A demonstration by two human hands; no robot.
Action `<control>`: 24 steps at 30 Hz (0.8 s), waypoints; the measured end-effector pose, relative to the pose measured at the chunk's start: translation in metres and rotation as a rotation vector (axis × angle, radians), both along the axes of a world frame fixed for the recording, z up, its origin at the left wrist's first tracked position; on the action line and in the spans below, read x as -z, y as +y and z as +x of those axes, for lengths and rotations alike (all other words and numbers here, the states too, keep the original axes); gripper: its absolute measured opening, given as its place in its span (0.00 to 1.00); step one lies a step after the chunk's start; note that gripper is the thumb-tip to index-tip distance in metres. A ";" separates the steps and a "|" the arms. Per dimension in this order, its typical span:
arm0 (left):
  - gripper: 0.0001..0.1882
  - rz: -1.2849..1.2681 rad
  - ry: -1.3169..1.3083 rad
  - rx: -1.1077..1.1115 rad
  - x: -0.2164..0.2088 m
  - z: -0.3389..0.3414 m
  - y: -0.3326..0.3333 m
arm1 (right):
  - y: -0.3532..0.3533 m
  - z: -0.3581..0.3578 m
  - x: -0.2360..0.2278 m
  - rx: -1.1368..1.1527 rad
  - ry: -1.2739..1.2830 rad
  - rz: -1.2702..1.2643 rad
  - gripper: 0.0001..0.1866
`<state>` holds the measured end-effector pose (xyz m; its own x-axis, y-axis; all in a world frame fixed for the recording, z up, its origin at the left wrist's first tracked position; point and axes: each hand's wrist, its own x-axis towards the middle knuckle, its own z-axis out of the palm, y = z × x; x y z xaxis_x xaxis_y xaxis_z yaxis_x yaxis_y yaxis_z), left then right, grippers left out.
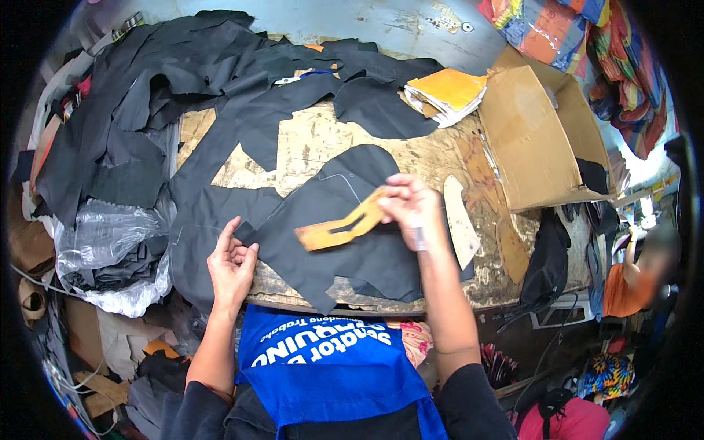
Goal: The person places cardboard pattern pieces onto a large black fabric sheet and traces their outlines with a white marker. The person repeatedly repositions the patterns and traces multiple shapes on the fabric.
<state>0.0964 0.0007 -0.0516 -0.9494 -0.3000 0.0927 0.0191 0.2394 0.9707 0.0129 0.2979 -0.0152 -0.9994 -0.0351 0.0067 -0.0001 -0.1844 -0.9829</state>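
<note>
My right hand (411, 205) pinches one end of a flat yellow-tan template (330, 236), an angled strip with a long slot. It is over a black sheet of leather-like material (315, 275) with a thin pale line drawn on it. To the left, my left hand (233, 265) is curled, with a small dark rectangular piece (246, 233) between its index finger and thumb. More black material (202, 246) lies under and beside that hand.
Black offcuts (110, 110) heap over the left and back of the worn wooden table (315, 139). An open cardboard box (524, 139) stands right, near a yellow-topped stack (447, 88). A pale curved template (459, 220) lies right of my hand. A plastic bag (110, 249) is at left; another person (627, 290) is far right.
</note>
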 end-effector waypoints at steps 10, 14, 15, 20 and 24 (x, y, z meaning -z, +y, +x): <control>0.27 -0.303 0.142 -0.190 -0.010 -0.002 0.009 | -0.067 -0.007 0.025 -0.066 0.010 0.282 0.17; 0.26 -0.469 0.214 -0.009 -0.027 -0.001 0.021 | -0.064 -0.008 0.013 -0.257 0.109 0.194 0.16; 0.26 -0.461 0.167 0.098 -0.030 0.000 0.024 | -0.064 -0.006 0.009 -0.323 0.109 0.133 0.16; 0.16 0.186 -0.161 0.328 -0.026 -0.008 0.048 | -0.074 0.017 -0.004 -0.274 -0.002 0.047 0.24; 0.10 0.842 -0.127 0.124 -0.017 0.000 0.072 | -0.075 0.044 0.002 -0.300 -0.107 0.000 0.21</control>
<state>0.0962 0.0724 -0.0342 -0.9680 -0.1141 -0.2233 -0.1235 -0.5582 0.8205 0.0573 0.2228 -0.0176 -0.9396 -0.3279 -0.0979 0.1575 -0.1602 -0.9744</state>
